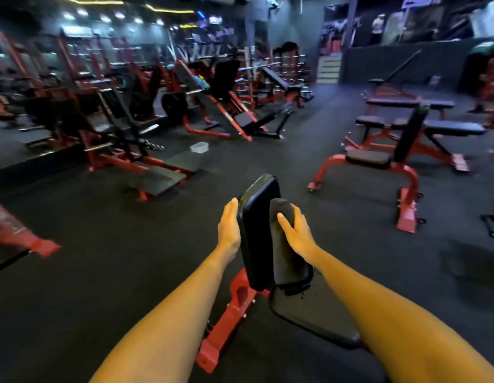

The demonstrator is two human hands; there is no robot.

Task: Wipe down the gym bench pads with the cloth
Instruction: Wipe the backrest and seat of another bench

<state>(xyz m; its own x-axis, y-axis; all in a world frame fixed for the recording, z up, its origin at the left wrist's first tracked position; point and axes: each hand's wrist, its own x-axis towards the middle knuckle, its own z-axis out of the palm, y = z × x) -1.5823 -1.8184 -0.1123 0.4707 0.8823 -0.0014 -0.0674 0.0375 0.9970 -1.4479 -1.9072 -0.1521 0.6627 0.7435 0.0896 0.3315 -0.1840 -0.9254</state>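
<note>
A red-framed gym bench stands right below me. Its black back pad (258,233) is raised nearly upright, and the black seat pad (309,313) lies lower right. My left hand (229,226) rests flat with straight fingers against the back pad's left side. My right hand (294,230) grips a dark grey cloth (281,244) and holds it against the back pad's front face. The cloth hangs down to the pad's lower end.
Another red bench (378,161) with an upright pad stands to the right, with flat benches (447,128) behind it. Red and black weight machines (124,125) fill the left and far side. A clear plastic container (199,147) sits on the dark rubber floor ahead.
</note>
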